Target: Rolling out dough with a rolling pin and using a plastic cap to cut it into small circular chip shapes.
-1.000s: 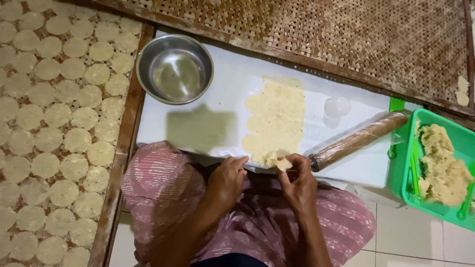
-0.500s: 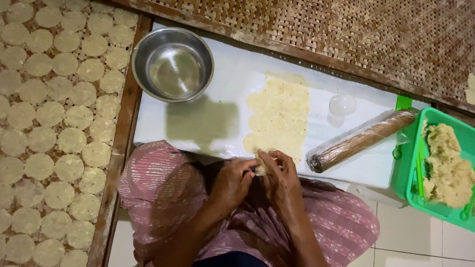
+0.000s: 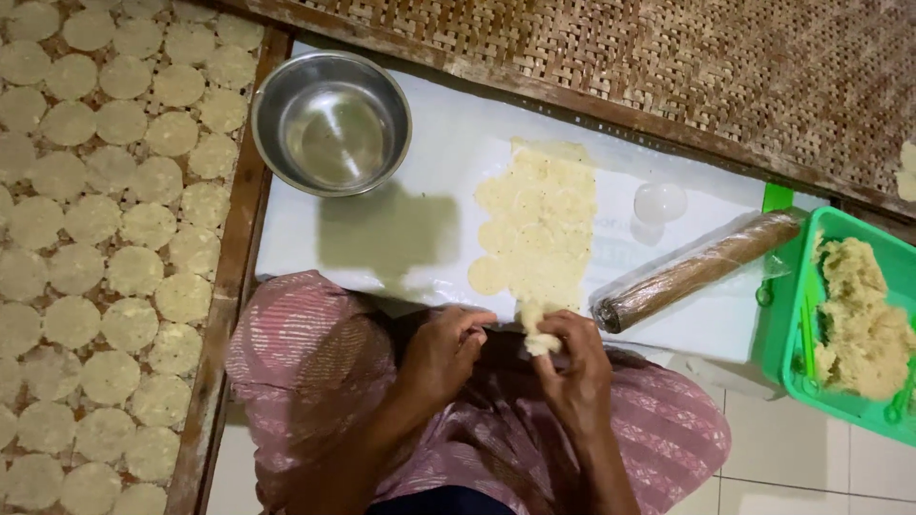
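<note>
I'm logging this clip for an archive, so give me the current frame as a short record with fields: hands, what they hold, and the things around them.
left hand: left hand, fingers curled, beside the dough scrap, at the near edge of the sheet
right hand: right hand pinching a dough scrap
work surface: white sheet
on sheet: rolled dough marked with circles; small round cutter; wrapped rolling pin; empty steel bowl
left side: woven tray covered with dough discs
right side: green basket holding a dough lump
</note>
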